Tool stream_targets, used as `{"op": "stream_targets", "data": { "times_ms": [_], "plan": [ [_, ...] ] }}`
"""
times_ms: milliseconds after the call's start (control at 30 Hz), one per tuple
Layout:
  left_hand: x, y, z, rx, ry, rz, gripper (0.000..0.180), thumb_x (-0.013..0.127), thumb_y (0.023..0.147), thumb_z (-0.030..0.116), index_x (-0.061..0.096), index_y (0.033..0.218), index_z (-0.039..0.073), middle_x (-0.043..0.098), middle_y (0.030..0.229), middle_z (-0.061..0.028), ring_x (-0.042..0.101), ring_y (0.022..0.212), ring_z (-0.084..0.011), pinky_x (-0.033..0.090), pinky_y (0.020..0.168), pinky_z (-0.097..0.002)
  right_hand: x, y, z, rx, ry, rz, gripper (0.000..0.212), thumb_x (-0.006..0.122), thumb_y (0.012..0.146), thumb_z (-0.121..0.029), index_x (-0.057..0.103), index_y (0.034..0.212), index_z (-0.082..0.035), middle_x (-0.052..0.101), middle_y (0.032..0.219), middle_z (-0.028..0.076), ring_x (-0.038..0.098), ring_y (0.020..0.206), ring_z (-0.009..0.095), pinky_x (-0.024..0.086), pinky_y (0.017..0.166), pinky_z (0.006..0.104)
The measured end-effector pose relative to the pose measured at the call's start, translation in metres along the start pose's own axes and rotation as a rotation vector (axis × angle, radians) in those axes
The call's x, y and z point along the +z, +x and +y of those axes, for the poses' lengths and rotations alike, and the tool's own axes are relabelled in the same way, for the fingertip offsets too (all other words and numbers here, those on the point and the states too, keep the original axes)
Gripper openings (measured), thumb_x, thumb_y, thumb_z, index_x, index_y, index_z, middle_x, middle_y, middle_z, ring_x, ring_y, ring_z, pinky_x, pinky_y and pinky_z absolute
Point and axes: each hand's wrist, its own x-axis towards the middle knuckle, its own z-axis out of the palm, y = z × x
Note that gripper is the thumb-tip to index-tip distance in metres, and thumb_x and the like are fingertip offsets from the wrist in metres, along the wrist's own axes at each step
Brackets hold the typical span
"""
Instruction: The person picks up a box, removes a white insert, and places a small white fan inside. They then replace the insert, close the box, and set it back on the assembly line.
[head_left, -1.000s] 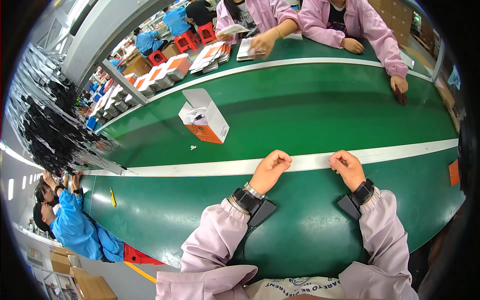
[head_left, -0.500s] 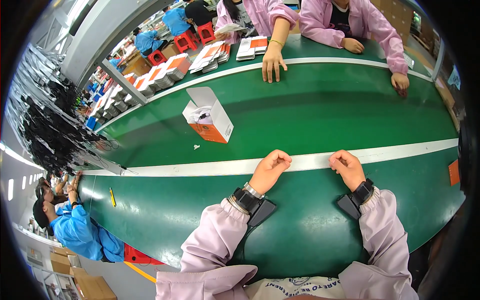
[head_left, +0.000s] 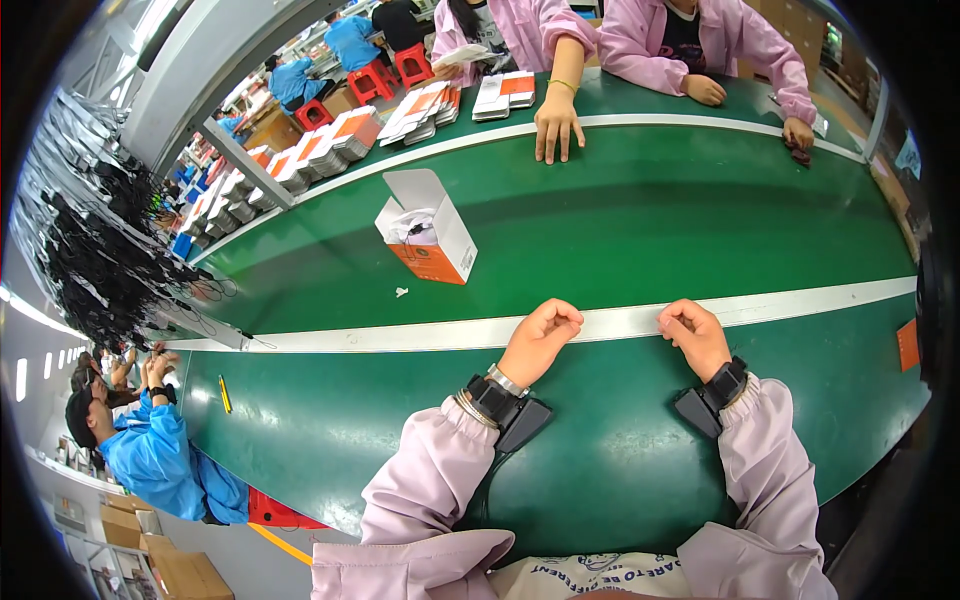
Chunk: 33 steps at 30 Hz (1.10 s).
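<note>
My left hand (head_left: 541,343) rests at the white rail (head_left: 450,334), its fingers curled in toward the thumb. My right hand (head_left: 696,340) mirrors it farther right along the same rail, also loosely closed. Neither holds anything that I can see, and a gap lies between them. Black straps with dark devices are on both wrists. Beyond the rail, on the green belt (head_left: 620,220), stands an open white and orange carton (head_left: 432,260), its flap up. A white wrapped item and a black cable show inside it. A small white scrap (head_left: 402,292) lies nearby.
Across the belt, a co-worker's hand (head_left: 559,125) touches the far rail; another co-worker's hand (head_left: 798,133) holds something dark. Stacked flat cartons (head_left: 418,112) line the far side. Black cables (head_left: 100,220) hang at left. A yellow pen-like tool (head_left: 225,394) lies on the near table (head_left: 330,420).
The open carton and the white scrap have shifted slightly right along the belt. Across it, one co-worker's hand has moved a little right and the other's slightly back. My hands stay put.
</note>
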Motion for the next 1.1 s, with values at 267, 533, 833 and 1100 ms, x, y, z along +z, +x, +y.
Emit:
{"op": "stream_targets", "data": {
  "times_ms": [267,533,833,1100],
  "plan": [
    [-0.002,-0.001,-0.002,0.062,-0.082,0.107,0.006,0.047,0.079,0.002,0.048,0.085,0.003,0.051,0.083,-0.003,0.049,0.077,-0.0102,0.041,0.072,-0.0232,0.002,0.001,0.005,0.0,-0.002,-0.007,0.005,0.053,0.078,-0.009,0.053,0.079,-0.004,0.052,0.074,-0.002,0.045,0.065,0.005,0.037,0.059,0.0183],
    [-0.027,0.003,0.011,0.381,0.139,0.751,0.027,0.056,0.072,0.001,0.042,0.095,0.004,0.046,0.09,-0.0056,0.045,0.079,-0.0111,0.039,0.072,-0.0242,-0.002,-0.002,0.001,0.005,-0.033,0.002,0.007,0.053,0.078,-0.01,0.053,0.079,-0.003,0.053,0.073,-0.002,0.046,0.065,0.005,0.038,0.06,0.0185],
    [-0.083,0.031,0.003,0.299,0.651,1.105,0.089,0.073,0.058,0.015,0.015,0.124,-0.004,0.029,0.122,-0.0165,0.034,0.111,-0.0221,0.032,0.089,-0.03,-0.004,0.001,-0.001,-0.004,-0.049,-0.001,0.008,0.054,0.077,-0.012,0.054,0.08,-0.004,0.053,0.072,-0.002,0.046,0.064,0.005,0.038,0.058,0.0182],
    [-0.077,0.036,0.023,0.291,0.413,1.03,0.09,0.075,0.053,0.015,0.019,0.121,-0.004,0.032,0.117,-0.0162,0.037,0.107,-0.0234,0.032,0.089,-0.0301,-0.003,0.003,0.005,-0.018,-0.062,0.027,0.008,0.051,0.079,-0.014,0.053,0.081,-0.006,0.053,0.073,-0.001,0.048,0.065,0.006,0.038,0.054,0.0194]
  ]
}}
